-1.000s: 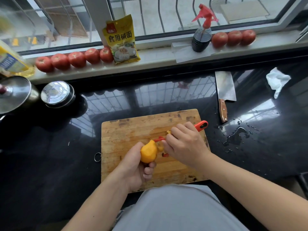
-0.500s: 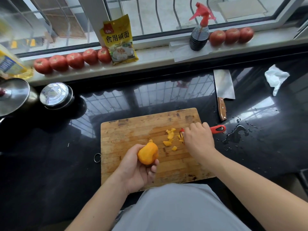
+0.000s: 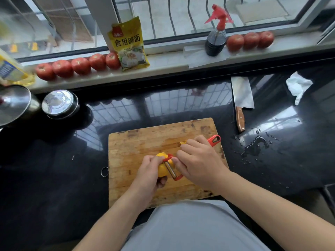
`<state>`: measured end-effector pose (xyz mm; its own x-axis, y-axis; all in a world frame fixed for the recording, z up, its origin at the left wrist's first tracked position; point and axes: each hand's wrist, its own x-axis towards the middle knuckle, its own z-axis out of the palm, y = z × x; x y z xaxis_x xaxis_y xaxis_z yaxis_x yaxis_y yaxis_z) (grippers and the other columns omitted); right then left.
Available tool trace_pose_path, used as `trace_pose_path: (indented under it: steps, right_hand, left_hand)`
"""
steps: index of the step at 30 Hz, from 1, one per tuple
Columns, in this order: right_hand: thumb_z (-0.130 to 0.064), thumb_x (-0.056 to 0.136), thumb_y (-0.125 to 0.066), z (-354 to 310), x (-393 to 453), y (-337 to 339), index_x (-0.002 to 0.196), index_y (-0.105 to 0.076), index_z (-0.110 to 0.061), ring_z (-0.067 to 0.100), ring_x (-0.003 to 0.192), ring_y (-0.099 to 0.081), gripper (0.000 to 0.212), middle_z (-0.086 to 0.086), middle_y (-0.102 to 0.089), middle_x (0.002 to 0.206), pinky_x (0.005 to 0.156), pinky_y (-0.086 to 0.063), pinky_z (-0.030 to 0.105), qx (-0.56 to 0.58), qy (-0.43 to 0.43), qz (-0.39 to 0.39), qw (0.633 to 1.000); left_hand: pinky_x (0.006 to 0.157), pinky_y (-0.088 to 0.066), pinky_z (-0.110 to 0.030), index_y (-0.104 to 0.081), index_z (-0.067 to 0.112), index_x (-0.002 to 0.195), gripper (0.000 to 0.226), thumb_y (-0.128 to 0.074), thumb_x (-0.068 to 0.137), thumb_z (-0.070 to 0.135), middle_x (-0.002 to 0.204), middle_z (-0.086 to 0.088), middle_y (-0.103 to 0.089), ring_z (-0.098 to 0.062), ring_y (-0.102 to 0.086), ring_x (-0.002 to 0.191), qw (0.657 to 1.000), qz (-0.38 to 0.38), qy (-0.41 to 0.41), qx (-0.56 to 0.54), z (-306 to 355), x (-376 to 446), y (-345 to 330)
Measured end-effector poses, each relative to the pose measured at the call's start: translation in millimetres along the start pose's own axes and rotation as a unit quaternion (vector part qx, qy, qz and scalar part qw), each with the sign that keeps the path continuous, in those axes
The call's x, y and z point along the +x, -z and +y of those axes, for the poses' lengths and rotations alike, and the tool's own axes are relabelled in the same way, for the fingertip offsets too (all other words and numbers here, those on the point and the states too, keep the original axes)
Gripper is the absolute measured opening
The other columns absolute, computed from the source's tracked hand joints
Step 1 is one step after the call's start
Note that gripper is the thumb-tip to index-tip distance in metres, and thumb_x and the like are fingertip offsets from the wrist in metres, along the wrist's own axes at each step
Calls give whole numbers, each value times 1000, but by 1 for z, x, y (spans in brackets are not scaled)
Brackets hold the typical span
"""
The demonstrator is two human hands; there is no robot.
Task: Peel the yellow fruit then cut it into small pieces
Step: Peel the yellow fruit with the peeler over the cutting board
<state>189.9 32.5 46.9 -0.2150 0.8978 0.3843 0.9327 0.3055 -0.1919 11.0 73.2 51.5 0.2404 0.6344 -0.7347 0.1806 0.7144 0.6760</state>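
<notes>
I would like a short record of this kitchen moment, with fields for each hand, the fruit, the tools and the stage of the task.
left hand: left hand grips the yellow fruit above the cutting board
right hand: right hand holds the red peeler, blade against the fruit
peel scraps: a few yellow peel scraps on the board behind the right hand
cleaver: cleaver lies unused on the black counter, right of the board
stage: peeling; cutting not yet begun
</notes>
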Motion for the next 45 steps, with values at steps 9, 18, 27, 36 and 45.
trace_pose_path:
  steps: [9,18,27,36,45]
  right_hand:
    - [-37,108,-38,52,-18,-22,74,-61,-18,22,68,-52,45,-4,-60,72,73,-37,38,-113,-110,-93,983]
    - [-42,108,-27,49,-18,-26,85,-62,-23,21,80,-49,46,-6,-60,82,83,-36,41,-150,-182,-135,962]
    - [-33,106,-46,8,-4,-4,74,-55,-18,18,72,-41,37,-5,-52,72,82,-37,39,7,-19,-5,1000]
    - [-39,108,-40,48,-10,-28,75,-62,-18,22,73,-53,45,-5,-60,73,84,-39,40,-91,-60,-99,989]
    - [-47,107,-16,61,-21,-35,87,-59,-27,20,82,-50,51,-8,-60,83,84,-36,41,-129,-220,-205,945]
  left_hand:
    - [51,-33,-32,-43,15,88,20,-48,106,24,70,-6,-50,-23,-48,53,996,-85,10,-20,-1,-8,10]
    - [51,-41,-31,-55,6,124,32,-48,108,34,83,-19,-62,-23,-55,57,989,-67,86,-105,2,-8,10]
    - [51,-39,-32,-50,12,111,18,-52,105,29,76,-14,-59,-23,-53,52,1000,-13,-5,0,-5,1,0]
    - [53,-40,-33,-49,11,100,16,-51,102,27,72,-7,-56,-24,-50,56,993,-113,-30,-32,-5,-5,12]
    - [54,-45,-32,-59,1,120,45,-41,108,41,86,-23,-65,-25,-59,61,986,-97,84,-104,2,-6,19]
